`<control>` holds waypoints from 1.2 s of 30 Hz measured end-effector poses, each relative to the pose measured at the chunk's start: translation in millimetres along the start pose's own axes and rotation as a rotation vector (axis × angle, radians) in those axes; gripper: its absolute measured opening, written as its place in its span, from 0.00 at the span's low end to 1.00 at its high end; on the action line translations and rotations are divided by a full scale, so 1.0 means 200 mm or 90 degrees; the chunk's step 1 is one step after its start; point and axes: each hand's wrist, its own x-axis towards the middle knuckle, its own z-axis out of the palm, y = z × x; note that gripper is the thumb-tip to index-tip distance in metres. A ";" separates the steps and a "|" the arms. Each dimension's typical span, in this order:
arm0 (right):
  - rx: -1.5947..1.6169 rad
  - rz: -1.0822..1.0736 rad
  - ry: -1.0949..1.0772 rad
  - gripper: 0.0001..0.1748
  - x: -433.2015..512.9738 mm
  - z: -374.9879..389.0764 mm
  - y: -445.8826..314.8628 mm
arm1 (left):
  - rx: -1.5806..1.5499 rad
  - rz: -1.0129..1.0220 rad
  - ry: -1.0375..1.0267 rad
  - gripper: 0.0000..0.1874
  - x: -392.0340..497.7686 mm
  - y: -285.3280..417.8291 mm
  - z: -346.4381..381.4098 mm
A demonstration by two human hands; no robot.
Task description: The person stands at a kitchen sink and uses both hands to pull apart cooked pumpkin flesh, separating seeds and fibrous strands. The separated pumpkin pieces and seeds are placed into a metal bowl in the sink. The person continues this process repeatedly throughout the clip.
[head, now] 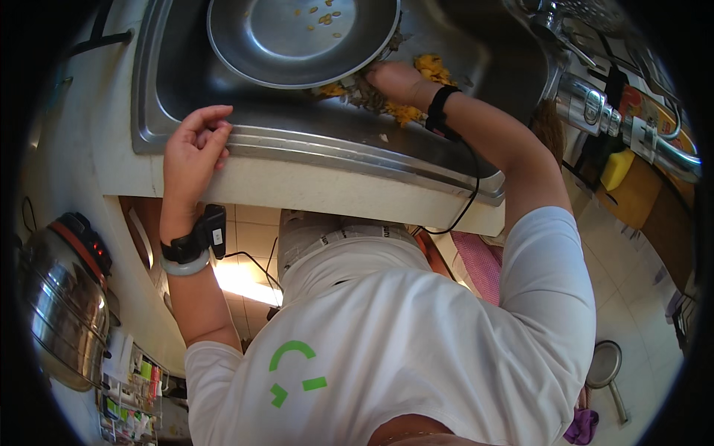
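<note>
My right hand (395, 82) is down in the sink, curled against a pile of wet food scraps (365, 96) beside the metal bowl. Its fingertips are hidden in the scraps, so what they hold is unclear. Orange pulp (432, 68), stringy like pumpkin innards, lies on both sides of that wrist. The wide, shallow metal bowl (268, 69) has several pale seeds (325, 19) on its bottom; the frame cuts off its far side. Over the sink's front left rim, my left hand (198, 139) hangs loosely bent, with nothing visible in it.
The stainless steel sink (334, 131) is set in a pale counter (357, 187). To the right are a chrome faucet (591, 106) and a yellow sponge (617, 169). A large metal pot-like appliance (64, 312) stands at left. A black cable (474, 184) hangs from my right wristband.
</note>
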 end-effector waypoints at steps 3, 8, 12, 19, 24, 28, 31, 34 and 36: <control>0.152 0.057 -0.047 0.09 -0.04 -0.09 0.02 | 0.002 0.008 -0.005 0.12 0.00 0.00 0.00; 0.604 0.265 -0.074 0.07 -0.09 -0.34 0.06 | -0.008 -0.004 -0.002 0.12 0.00 -0.01 0.00; 0.486 0.148 0.283 0.09 -0.05 -0.41 0.01 | -0.006 -0.006 0.008 0.12 0.00 0.00 0.01; 0.358 0.179 0.274 0.16 -0.04 -0.33 -0.12 | -0.003 -0.027 0.004 0.13 0.01 -0.01 0.01; 0.257 0.123 0.401 0.09 -0.03 -0.50 -0.10 | -0.031 0.001 -0.010 0.13 0.02 -0.02 0.00; 0.382 0.080 0.185 0.10 -0.03 -0.48 0.01 | -0.025 -0.004 -0.009 0.13 0.01 -0.02 0.00; 0.421 0.112 -0.073 0.13 -0.16 -0.28 0.02 | -0.014 -0.006 -0.004 0.13 0.01 -0.01 0.00; 0.315 0.135 -0.042 0.17 -0.22 -0.10 0.02 | -0.012 -0.009 -0.005 0.13 0.02 -0.01 0.00; 0.299 0.148 -0.035 0.20 -0.22 -0.04 0.03 | -0.033 -0.001 -0.009 0.13 0.01 -0.01 0.00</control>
